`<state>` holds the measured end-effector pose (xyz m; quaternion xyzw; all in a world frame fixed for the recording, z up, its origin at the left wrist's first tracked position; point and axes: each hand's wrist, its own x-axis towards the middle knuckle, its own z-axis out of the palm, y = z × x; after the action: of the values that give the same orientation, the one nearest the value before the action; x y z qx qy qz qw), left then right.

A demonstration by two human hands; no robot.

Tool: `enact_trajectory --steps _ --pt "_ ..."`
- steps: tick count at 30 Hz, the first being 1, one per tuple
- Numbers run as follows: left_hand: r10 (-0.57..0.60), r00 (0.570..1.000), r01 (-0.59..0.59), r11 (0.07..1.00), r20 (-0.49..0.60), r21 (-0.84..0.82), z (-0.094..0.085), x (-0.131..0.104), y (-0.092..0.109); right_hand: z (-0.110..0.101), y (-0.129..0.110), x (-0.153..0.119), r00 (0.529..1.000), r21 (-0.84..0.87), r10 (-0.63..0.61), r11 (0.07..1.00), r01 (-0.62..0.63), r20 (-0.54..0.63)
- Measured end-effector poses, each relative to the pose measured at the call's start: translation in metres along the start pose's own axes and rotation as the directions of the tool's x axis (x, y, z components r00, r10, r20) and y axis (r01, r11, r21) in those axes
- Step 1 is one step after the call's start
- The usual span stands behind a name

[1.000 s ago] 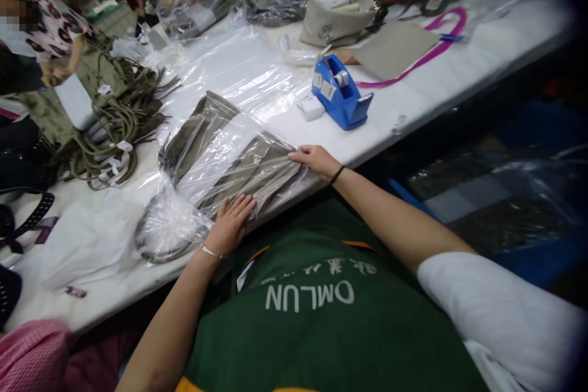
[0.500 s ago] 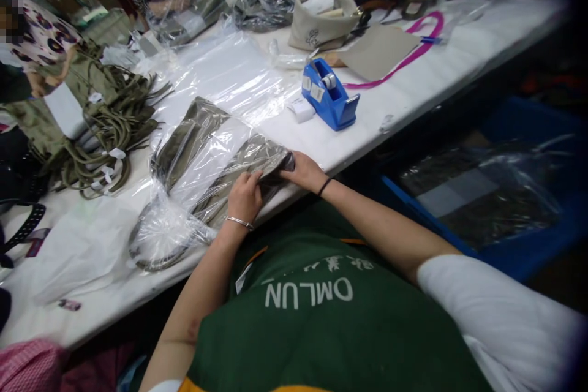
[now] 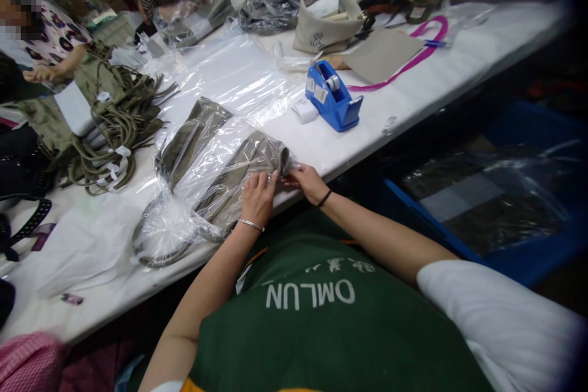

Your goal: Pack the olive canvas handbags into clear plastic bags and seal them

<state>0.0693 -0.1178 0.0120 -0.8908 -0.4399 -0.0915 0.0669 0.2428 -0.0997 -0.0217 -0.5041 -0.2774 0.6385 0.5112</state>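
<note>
An olive fabric item (image 3: 234,165) in a clear plastic bag lies at the table's front edge, a white sheet across its middle and a crumpled end with a looped strap at its left. My left hand (image 3: 258,199) rests on the bagged item near its right end, fingers bent over the plastic. Pinched at the bag's right edge, the fingers of my right hand (image 3: 307,184) hold the plastic. The rolled right end of the fabric stands up between the hands. Behind it is a blue tape dispenser (image 3: 334,98), beside a small white paper (image 3: 304,111).
Olive pieces with cords (image 3: 105,116) are heaped at the left. Flat plastic bags (image 3: 234,73), a beige pouch (image 3: 324,27) and a grey card (image 3: 383,54) lie farther back. A blue crate (image 3: 413,214) stands below the table's right side. Two people are across the table.
My right hand has let go of the fabric's end and moved slightly right and down onto the plastic edge. My left hand has shifted right, its fingers now spread over the bag.
</note>
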Motion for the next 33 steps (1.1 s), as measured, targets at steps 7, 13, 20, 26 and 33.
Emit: enact_trajectory --steps 7,13,20,26,33 --pt "-0.051 0.998 0.051 0.999 0.034 0.005 0.010 0.013 0.028 -0.002 -0.012 0.000 0.997 -0.224 -0.069 0.972 0.076 0.041" --pt "-0.055 0.998 0.054 0.998 0.013 0.036 0.021 0.030 0.019 -0.006 -0.034 0.023 0.973 -0.836 -0.228 0.540 0.097 -0.034" --pt "0.075 0.997 -0.076 0.996 0.024 0.036 0.037 0.028 0.011 -0.018 -0.012 0.026 0.998 -0.455 -0.060 0.889 0.049 -0.010" --pt "0.096 0.995 -0.097 0.995 0.016 0.025 0.050 0.032 0.013 -0.063 -0.060 0.020 0.997 -0.441 -0.022 0.896 0.051 0.070" --pt "0.126 0.989 -0.119 0.988 -0.076 0.094 0.058 0.029 0.015 -0.149 -0.167 0.070 0.657 -0.871 -0.722 0.447 0.206 -0.215"
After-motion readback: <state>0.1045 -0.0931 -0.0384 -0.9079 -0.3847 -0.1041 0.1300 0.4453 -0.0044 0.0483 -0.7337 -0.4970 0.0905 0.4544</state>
